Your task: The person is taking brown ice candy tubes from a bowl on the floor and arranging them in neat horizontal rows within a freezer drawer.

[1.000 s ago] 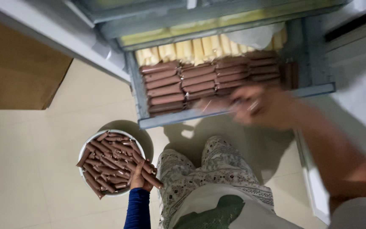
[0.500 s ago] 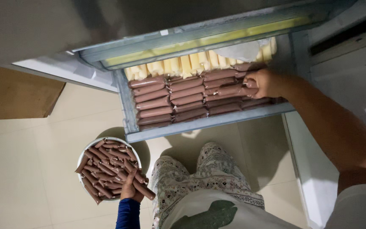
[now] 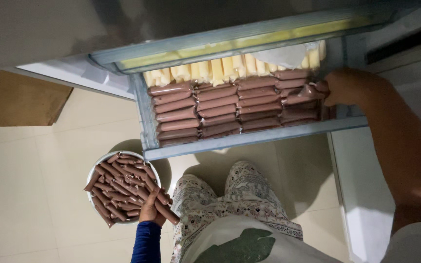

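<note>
Drawer: I see the freezer drawer (image 3: 249, 139) pulled out over my knees, so its rows lie open to a reach from above.
Brown sticks in drawer: the brown ice sticks (image 3: 220, 109) lie flat in tight columns, side by side, which I judge keeps them packed and easy to add to; pale yellow sticks (image 3: 210, 70) stand in a row behind them.
Right hand: my right hand (image 3: 347, 87) is at the drawer's right end, fingers curled around one brown stick (image 3: 305, 93).
Stick and fingers: that stick pokes leftward out of the fingers, its free end resting on top of the right-hand column.
Left hand: my left hand (image 3: 149, 212) grips the near rim of the white bowl (image 3: 96, 170), fingers closed on the edge, I judge to hold it steady.
Bowl: it is held low, just left of my knees, heaped with loose brown sticks (image 3: 120, 187), several overhanging the rim.
</note>
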